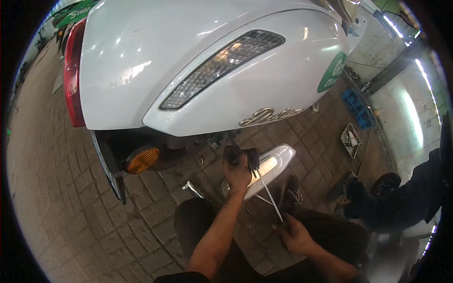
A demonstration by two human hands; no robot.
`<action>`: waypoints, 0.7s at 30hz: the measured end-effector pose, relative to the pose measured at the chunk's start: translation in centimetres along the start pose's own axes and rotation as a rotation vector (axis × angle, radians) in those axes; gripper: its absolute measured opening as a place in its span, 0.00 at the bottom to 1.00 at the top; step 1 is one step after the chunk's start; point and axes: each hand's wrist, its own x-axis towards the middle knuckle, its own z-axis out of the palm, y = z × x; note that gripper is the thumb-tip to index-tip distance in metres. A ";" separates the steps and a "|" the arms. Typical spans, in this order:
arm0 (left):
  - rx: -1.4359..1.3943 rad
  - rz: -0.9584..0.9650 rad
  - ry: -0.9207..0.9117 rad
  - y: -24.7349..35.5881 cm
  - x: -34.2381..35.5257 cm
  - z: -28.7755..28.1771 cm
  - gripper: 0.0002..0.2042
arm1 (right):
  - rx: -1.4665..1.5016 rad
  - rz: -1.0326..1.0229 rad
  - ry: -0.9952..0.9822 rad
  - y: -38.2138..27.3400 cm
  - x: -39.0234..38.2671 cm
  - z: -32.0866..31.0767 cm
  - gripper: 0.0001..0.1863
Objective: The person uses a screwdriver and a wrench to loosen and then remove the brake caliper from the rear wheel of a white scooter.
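Observation:
A white scooter body (217, 85) fills the upper view, with an orange round reflector (142, 160) below its rear. Beneath the side panel, my left hand (236, 172) is closed around a dark part (250, 158), its exact shape unclear. A long thin silver rod tool (270, 195) runs from there down to my right hand (295, 234), which is closed on its lower end. Behind the rod, a white oblong cover (283, 155) lies on the paving below the scooter. A chrome tool (193, 188) lies left of my left wrist.
A blue plastic crate (356, 106) and a metal basket of small items (350, 140) sit on the paving (94, 198) at right. Another person's dark-clothed leg (401, 203) is close on my right, before a pale wall (396, 108). A green object (71, 14) is at top left.

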 end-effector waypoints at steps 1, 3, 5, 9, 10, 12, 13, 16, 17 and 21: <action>-0.135 -0.098 0.003 0.1 -0.1 0.1 0.12 | -0.067 -0.048 0.023 0.2 0.0 0.1 0.23; -0.214 -0.187 0.044 -0.3 0.0 0.1 0.13 | -0.161 -0.099 0.010 -1.2 0.1 -0.2 0.29; -0.025 -0.115 0.067 -0.3 0.2 0.1 0.13 | -0.197 -0.068 -0.028 -2.8 0.0 -0.8 0.31; 0.430 0.114 0.001 0.1 0.1 -0.4 0.14 | -0.330 -0.064 0.023 -2.3 -0.6 -0.5 0.34; 0.283 0.015 -0.010 0.1 -0.2 -0.1 0.14 | -0.364 -0.075 0.037 -2.0 -0.7 -0.4 0.34; 0.281 0.045 0.023 0.5 -0.2 -0.1 0.15 | -0.427 -0.106 0.066 -1.2 -0.7 -0.1 0.35; 0.422 0.169 0.066 0.7 -0.2 -0.1 0.15 | -0.456 -0.115 0.095 -0.8 -0.8 0.0 0.35; -0.066 -0.079 0.148 1.3 -0.2 0.1 0.15 | -0.300 -0.032 0.070 -0.3 -0.7 0.2 0.33; -0.261 -0.217 0.131 1.6 0.0 -0.1 0.15 | -0.090 0.068 -0.010 -0.7 -0.4 0.1 0.33; -0.688 -0.599 0.094 2.9 0.4 -1.3 0.16 | 0.433 0.417 -0.100 -1.3 -0.2 0.3 0.34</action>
